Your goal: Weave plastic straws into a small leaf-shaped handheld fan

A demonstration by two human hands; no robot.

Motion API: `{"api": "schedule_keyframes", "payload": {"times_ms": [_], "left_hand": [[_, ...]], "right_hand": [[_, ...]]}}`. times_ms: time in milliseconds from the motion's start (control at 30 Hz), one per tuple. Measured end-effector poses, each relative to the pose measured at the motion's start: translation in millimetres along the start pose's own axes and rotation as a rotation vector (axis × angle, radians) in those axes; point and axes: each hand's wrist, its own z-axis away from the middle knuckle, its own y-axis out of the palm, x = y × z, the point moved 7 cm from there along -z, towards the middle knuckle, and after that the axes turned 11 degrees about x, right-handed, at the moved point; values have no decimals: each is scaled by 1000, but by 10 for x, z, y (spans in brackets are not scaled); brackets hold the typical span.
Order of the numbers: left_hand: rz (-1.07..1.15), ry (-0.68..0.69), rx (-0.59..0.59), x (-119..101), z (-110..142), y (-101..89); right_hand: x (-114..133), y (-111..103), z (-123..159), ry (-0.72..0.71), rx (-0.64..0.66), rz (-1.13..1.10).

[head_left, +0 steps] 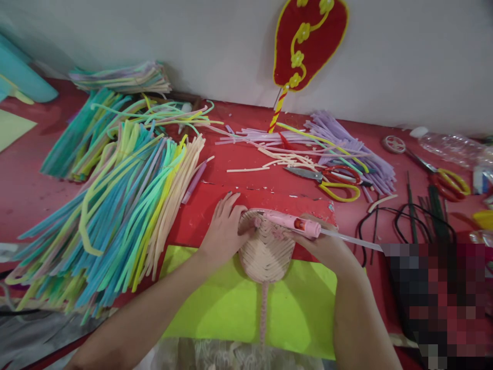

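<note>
My left hand (223, 231) grips the upper left edge of a beige fan made of pipe cleaners (265, 262), its thumb close to a small pink flower (257, 222). The fan lies flat, and its wrapped handle (264, 313) points toward me. In my right hand (323, 246) is a pink hot glue gun (283, 220), held across the fan's top with its nozzle pointing left. A clear glue stick (350, 238) sticks out of the gun's back end. Part of a second pink flower (276, 233) shows below the gun.
Bundles of coloured pipe cleaners (115, 205) cover the left side. Scissors (327, 179) and purple pipe cleaners (339, 139) lie behind the fan. A red fan with yellow flowers (311, 46) leans at the wall. Black cables (360, 231) lie at right; a lime-green sheet (215, 308) is beneath.
</note>
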Motion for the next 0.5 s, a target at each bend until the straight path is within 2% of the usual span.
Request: {"api": "schedule_keyframes", "payload": {"times_ms": [500], "left_hand": [[-4, 0, 5, -5, -2, -2]], "right_hand": [[36, 15, -26, 4, -12, -5]]}}
